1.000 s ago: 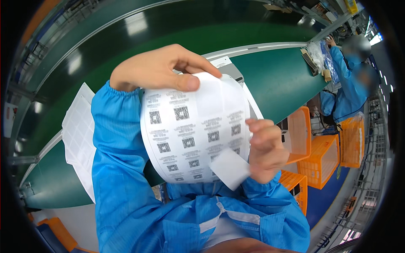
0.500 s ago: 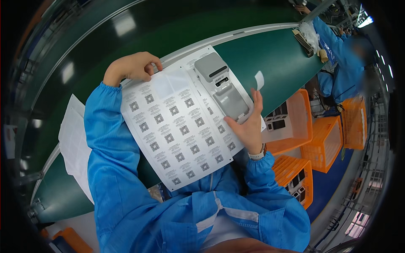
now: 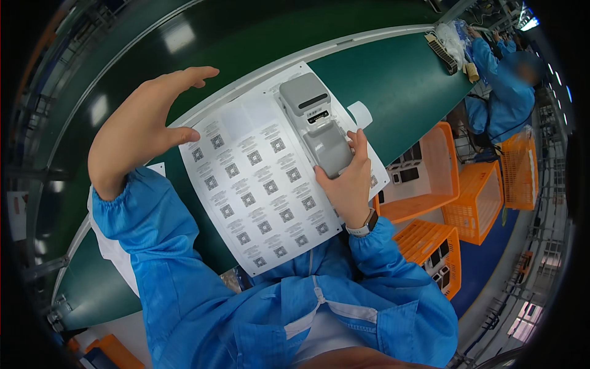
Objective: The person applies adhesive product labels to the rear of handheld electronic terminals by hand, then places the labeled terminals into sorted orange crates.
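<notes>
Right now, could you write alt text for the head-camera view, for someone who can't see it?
A person's right hand grasps the lower end of a grey device beside a small white label. The open left hand hovers by the left edge of a sheet of printed labels at a green table; orange crates stand at the right.

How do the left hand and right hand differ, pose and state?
Left hand is open and holds nothing; right hand grips the lower end of the grey device. Left hand is by the label sheet's upper left corner; right hand is by a white label. Right wrist wears a watch; none shows on the left. Both hands are bare.
</notes>
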### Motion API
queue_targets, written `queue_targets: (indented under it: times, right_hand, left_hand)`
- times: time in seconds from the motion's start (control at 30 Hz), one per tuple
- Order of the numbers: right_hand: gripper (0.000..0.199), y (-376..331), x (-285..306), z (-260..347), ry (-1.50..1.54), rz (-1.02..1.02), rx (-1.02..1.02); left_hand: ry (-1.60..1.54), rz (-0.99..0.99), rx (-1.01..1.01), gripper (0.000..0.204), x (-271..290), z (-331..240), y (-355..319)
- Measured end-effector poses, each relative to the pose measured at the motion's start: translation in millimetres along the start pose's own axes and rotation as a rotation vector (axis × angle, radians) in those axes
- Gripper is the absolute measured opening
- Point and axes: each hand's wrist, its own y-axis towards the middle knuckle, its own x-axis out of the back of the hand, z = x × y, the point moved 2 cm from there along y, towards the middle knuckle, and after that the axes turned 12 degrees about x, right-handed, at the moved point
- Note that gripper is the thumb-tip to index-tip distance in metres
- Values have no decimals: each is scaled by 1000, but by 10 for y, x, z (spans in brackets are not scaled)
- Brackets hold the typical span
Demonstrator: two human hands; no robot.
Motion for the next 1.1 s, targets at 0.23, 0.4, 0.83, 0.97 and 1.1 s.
queue_targets:
  times: [0.23, 0.4, 0.83, 0.97, 1.1]
  right_hand:
    - [91, 34, -39, 93, 4, -71, 25]
    - [72, 161, 288, 67, -25, -305, 241]
    - [44, 397, 647, -166, 920, -161, -199]
    - [48, 406, 617, -262, 874, -117, -165]
    - [39, 423, 614, -457, 842, -8, -271]
  left_hand:
    - [16, -88, -249, 65, -507, -623, 231]
    - [-95, -244, -334, 63, -977, -785, 743]
    - [-799, -8, -248, 58, -1671, -1137, 670]
    - [-1022, 43, 4, 50, -1821, -1142, 670]
    - [-1044, -4, 152, 51, -1910, -1132, 655]
